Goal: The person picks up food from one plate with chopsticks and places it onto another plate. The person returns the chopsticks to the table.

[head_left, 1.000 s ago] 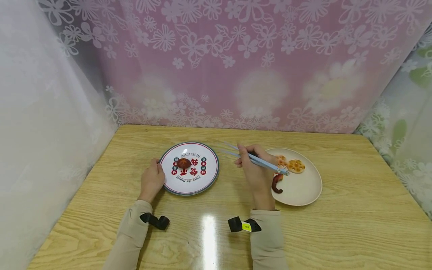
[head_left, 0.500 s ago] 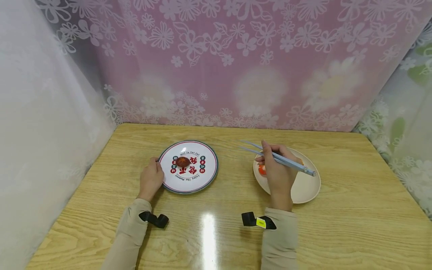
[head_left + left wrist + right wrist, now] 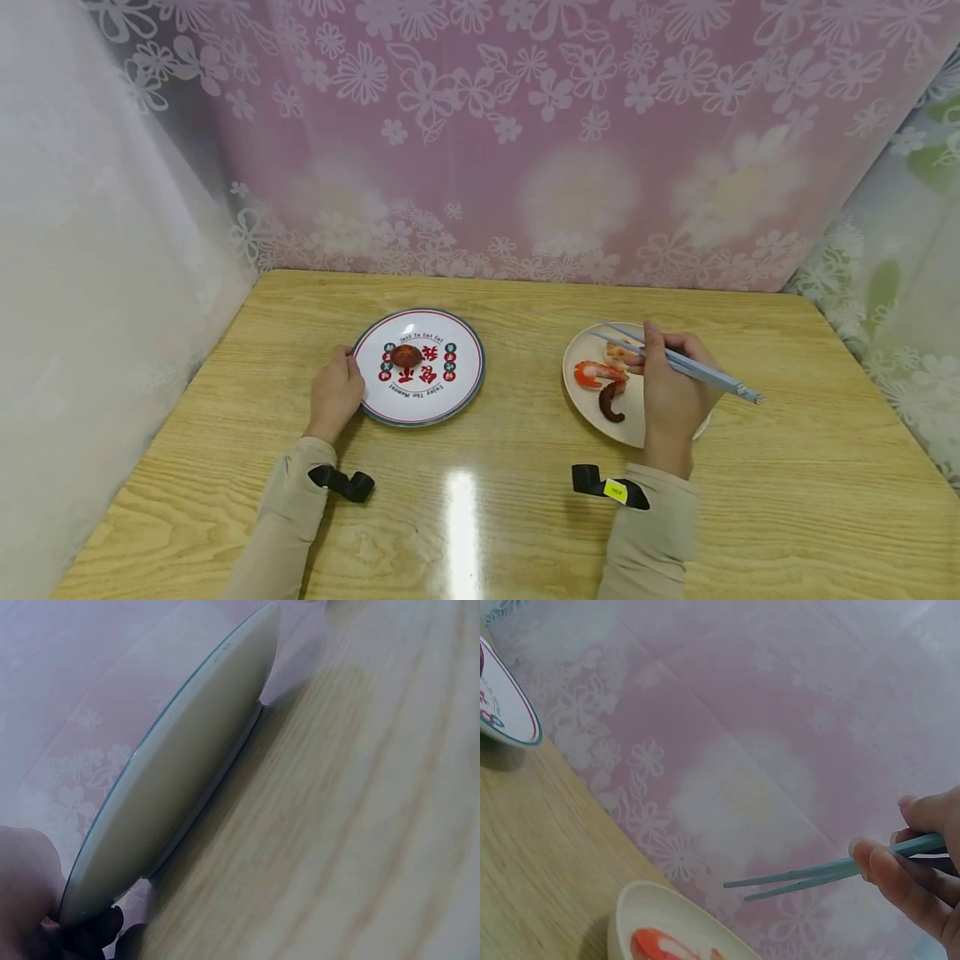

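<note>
My left hand (image 3: pixel 336 396) grips the left rim of a white plate (image 3: pixel 457 400) with red lettering and a dark teal edge. A brown shiitake mushroom (image 3: pixel 407 357) with a cross-cut cap sits on it. My right hand (image 3: pixel 673 400) holds light-blue chopsticks (image 3: pixel 705 372), their tips slightly parted with nothing between them. The tips hang over the far side of a cream plate (image 3: pixel 581 406). On that plate lie an orange-red shrimp (image 3: pixel 592 374), a dark curled tentacle (image 3: pixel 609 405) and a pale orange slice (image 3: pixel 617 353), partly hidden. The right hand covers the plate's right part.
Both plates stand on a wooden table (image 3: pixel 510 517), with a strip of bare wood between them. A pink floral curtain (image 3: pixel 480 183) hangs behind its far edge, and pale curtains (image 3: pixel 127 292) hang at the sides. Each sleeve carries a black wrist mount (image 3: pixel 341 483).
My right hand has moved right with the chopsticks, from between the plates to over the cream plate, uncovering the shrimp and tentacle. The left hand and its plate stay put.
</note>
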`<state>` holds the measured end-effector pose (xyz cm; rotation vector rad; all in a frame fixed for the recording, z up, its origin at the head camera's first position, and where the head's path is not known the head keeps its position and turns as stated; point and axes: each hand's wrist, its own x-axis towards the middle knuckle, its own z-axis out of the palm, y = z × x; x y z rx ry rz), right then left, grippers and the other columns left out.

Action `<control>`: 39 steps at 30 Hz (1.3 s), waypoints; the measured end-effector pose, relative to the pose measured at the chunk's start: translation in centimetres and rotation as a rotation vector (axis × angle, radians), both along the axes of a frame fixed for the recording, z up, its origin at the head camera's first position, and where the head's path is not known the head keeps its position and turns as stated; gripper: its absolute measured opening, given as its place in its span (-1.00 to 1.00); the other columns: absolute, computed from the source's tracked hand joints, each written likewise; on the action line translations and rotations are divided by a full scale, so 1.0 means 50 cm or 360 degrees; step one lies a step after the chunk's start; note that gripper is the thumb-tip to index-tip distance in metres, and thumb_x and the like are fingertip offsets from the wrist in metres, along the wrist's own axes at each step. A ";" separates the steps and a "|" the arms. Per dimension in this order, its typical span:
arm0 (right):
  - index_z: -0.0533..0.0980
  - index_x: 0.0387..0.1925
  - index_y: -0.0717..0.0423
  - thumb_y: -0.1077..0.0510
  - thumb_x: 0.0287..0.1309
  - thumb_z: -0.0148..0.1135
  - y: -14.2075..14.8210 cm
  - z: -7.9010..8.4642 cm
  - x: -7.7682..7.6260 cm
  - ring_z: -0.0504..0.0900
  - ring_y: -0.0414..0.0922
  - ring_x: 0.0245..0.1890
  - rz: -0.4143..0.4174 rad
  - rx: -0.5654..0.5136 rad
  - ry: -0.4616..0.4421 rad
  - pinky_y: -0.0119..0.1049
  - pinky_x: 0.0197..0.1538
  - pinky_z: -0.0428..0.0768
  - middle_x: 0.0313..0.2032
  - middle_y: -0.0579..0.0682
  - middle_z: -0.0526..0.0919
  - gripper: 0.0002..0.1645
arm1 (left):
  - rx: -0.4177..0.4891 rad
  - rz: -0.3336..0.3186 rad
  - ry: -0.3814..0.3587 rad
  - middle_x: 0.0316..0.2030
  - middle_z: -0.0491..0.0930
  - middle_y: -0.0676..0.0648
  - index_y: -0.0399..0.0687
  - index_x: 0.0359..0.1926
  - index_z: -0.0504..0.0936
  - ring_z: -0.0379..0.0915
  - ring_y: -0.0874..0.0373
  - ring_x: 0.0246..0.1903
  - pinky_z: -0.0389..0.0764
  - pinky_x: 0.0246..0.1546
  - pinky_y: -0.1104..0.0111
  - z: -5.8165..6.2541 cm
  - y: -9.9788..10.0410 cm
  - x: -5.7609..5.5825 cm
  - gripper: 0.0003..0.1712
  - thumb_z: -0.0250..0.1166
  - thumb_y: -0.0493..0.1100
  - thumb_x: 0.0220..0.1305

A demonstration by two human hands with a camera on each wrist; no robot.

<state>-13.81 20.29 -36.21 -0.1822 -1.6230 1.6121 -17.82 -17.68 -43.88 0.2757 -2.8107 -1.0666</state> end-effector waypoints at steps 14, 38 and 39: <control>0.52 -0.55 0.54 0.25 -0.09 0.50 0.059 -0.025 0.016 0.56 -0.23 -0.80 -0.0290 -0.0218 0.0025 -0.46 -0.69 0.47 -0.64 -0.05 0.65 -0.62 | 0.0011 0.0016 -0.0014 -0.08 0.54 -0.47 -0.42 0.20 0.33 0.50 -0.25 -0.17 0.44 -0.14 -0.02 0.003 0.001 0.000 -0.58 -0.19 -0.22 0.48; 0.51 -0.56 0.28 0.33 -0.04 0.43 0.079 0.024 0.054 0.56 -0.24 -0.81 -0.0385 -0.0373 -0.0185 -0.46 -0.69 0.48 -0.71 -0.04 0.56 -0.79 | 0.0000 -0.0002 0.0031 -0.11 0.55 -0.50 -0.44 0.19 0.33 0.51 -0.33 -0.15 0.43 -0.12 -0.06 -0.001 -0.001 0.000 -0.57 -0.19 -0.22 0.47; 0.52 -0.58 0.30 0.31 -0.09 0.47 0.080 0.026 0.056 0.56 -0.23 -0.81 -0.0387 -0.0415 -0.0175 -0.46 -0.69 0.48 -0.71 -0.03 0.57 -0.76 | -0.0003 -0.0001 0.0035 -0.11 0.55 -0.50 -0.44 0.19 0.33 0.51 -0.33 -0.15 0.43 -0.11 -0.06 -0.002 -0.001 0.000 -0.57 -0.19 -0.22 0.47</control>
